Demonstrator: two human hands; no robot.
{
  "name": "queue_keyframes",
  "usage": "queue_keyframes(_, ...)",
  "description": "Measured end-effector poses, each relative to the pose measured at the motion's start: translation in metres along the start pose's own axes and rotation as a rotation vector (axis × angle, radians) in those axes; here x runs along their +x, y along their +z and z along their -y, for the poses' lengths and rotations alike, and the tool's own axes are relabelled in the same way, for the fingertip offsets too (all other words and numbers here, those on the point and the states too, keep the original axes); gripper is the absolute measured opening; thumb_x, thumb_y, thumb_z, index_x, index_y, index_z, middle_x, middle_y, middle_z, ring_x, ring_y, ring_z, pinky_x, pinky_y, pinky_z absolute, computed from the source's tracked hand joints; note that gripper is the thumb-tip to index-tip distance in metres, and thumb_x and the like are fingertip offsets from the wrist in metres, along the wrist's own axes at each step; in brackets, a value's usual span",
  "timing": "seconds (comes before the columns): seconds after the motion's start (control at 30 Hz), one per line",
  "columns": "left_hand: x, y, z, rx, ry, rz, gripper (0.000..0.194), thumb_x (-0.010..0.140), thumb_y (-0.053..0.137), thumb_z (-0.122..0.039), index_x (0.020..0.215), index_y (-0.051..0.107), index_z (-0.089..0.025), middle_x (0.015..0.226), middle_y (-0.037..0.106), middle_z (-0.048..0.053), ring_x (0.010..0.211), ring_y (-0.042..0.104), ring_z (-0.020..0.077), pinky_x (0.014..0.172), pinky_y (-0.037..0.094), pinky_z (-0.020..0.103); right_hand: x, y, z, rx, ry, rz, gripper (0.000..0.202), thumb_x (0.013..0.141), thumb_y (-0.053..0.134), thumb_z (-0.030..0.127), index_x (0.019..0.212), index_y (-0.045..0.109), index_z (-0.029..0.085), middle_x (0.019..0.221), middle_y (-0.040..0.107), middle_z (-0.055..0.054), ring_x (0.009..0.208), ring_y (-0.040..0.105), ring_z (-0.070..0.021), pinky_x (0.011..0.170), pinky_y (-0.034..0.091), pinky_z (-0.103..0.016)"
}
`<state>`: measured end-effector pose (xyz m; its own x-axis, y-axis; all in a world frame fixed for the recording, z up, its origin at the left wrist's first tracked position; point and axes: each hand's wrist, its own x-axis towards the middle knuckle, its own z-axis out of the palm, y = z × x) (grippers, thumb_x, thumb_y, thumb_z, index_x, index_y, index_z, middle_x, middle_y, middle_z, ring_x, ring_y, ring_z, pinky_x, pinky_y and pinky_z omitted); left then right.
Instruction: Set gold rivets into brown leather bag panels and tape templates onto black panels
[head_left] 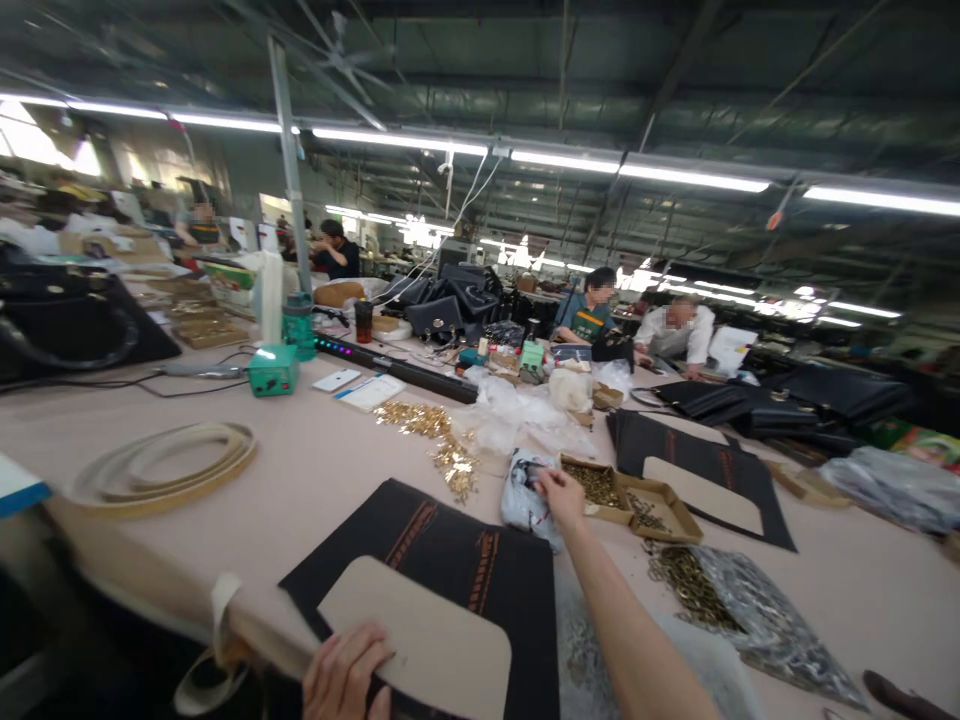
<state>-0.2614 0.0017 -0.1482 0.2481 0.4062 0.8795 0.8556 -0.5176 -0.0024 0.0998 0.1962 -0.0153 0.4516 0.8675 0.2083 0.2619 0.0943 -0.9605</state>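
My left hand (346, 672) lies with its fingers stretched out on the near left corner of a rounded beige panel (427, 635). Under that panel is a black sheet (405, 525) with orange printed marks. My right hand (562, 495) reaches forward to a small clear plastic bag (521, 495) beyond the sheet's far right corner. Its fingers are closed at the bag's opening, by something dark; what they pinch is too small to make out. Just right of this hand sit a cardboard box of small brass-coloured parts (596, 482) and a shallower box (686, 515) with fewer parts.
Loose gold pieces (457, 465) lie beyond the sheet. Further left are a coiled strip (180, 465) and a green box device (272, 371). On the right, a bag of metal rings (694, 590) and a second black sheet (701, 470) lie near my forearm. Several people work beyond.
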Motion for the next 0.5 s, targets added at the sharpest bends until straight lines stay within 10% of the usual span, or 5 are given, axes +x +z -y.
queue_keyframes(0.2,0.012,-0.018,-0.025,-0.110,-0.208,0.121,0.026,0.098,0.041,-0.028,0.114,0.060,-0.021,0.118,0.070,0.010,0.123,0.061,0.0246,0.115,0.036,0.048,-0.026,0.006,0.016,0.223,0.097,-0.037,0.065,0.060,0.078,0.072,0.094,0.066,0.019,0.065,0.057,0.005,0.055,0.054,-0.0111,0.049,0.043,-0.021)
queue_keyframes(0.4,0.013,-0.023,-0.031,-0.189,-0.293,0.159,0.026,0.098,0.043,-0.028,0.117,0.060,-0.021,0.122,0.068,0.011,0.127,0.058,0.0264,0.116,0.034,0.051,-0.153,0.016,0.058,0.164,0.118,0.676,0.042,0.077,0.082,0.053,0.097,0.071,0.017,0.067,0.068,-0.001,0.057,0.058,-0.0120,0.054,0.046,-0.022)
queue_keyframes(0.5,0.016,-0.028,-0.030,-0.227,-0.304,0.181,0.024,0.098,0.047,-0.025,0.118,0.060,-0.021,0.124,0.067,0.011,0.129,0.057,0.0264,0.117,0.034,0.052,-0.213,0.032,0.067,0.106,0.147,0.771,0.034,0.082,0.077,0.048,0.092,0.070,0.016,0.064,0.067,0.000,0.053,0.057,-0.0121,0.052,0.044,-0.023)
